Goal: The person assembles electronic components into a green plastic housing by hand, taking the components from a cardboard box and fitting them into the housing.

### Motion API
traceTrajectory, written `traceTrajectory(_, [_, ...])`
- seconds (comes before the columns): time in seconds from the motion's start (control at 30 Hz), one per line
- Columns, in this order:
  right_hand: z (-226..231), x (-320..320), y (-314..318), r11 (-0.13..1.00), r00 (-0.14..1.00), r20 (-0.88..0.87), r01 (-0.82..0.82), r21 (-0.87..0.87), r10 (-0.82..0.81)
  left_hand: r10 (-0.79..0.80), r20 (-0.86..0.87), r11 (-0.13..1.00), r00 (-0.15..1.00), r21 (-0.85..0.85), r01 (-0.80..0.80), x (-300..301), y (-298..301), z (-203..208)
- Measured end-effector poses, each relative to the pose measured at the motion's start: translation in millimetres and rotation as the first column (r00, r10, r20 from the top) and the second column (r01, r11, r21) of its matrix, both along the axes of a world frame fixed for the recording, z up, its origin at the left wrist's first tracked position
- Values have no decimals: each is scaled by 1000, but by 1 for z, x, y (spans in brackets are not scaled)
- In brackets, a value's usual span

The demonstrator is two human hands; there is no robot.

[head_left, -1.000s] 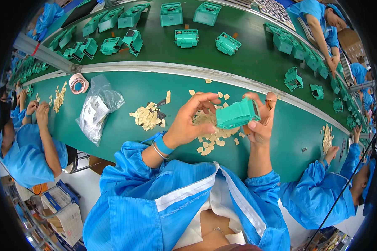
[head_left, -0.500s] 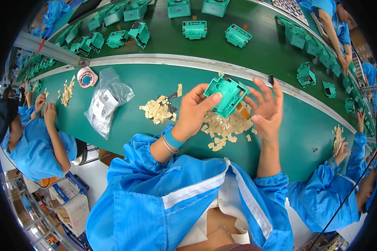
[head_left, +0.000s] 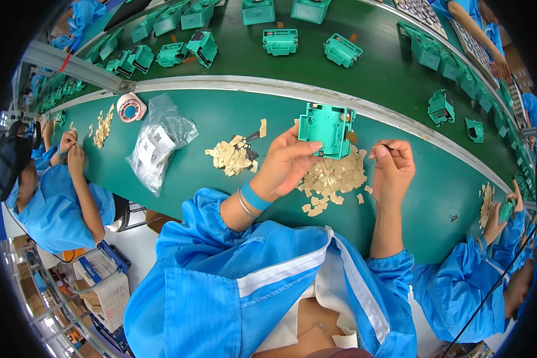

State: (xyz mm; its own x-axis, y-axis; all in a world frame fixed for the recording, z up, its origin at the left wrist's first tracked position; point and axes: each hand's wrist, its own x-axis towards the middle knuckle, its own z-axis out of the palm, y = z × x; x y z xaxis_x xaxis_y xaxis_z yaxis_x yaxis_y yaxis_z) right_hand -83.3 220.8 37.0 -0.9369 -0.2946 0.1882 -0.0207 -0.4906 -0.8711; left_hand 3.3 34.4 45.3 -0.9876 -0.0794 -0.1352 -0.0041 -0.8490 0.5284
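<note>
My left hand (head_left: pixel 284 160) holds a green plastic housing (head_left: pixel 324 130) by its near left side, thumb on the front edge. The housing is open-topped, with moulded ribs inside and an orange-brown flexible strip (head_left: pixel 352 138) at its right. To the right of it, apart from it, my right hand (head_left: pixel 394 166) is closed in a pinch. A small black piece (head_left: pixel 388 147) shows at the fingertips; most of it is hidden. Below the housing, a heap of small beige pieces (head_left: pixel 334 178) lies on the green tabletop (head_left: pixel 268 206).
Left of my hands lie a smaller beige pile (head_left: pixel 230 156) with dark pieces, a clear plastic bag (head_left: pixel 161 143) and a tape roll (head_left: pixel 130 108). Beyond a pale rail (head_left: pixel 250 87), several green housings (head_left: pixel 280 42) stand on a dark green surface. Co-workers sit left and right.
The housing has turned more upright in my left hand. My right hand has moved down and away from it, fingers curling from spread to a pinch on the black piece.
</note>
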Motion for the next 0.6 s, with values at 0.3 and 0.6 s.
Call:
traceTrajectory(0.3, [5,17,-11,998,998,46,-51,24,50,-28,-53,986,998,162,37,-1,-1,-1])
traceTrajectory(0.6, [16,34,-17,988,953,272,-146,43,129,119,-112,958,987,-250,-143,3,13,1])
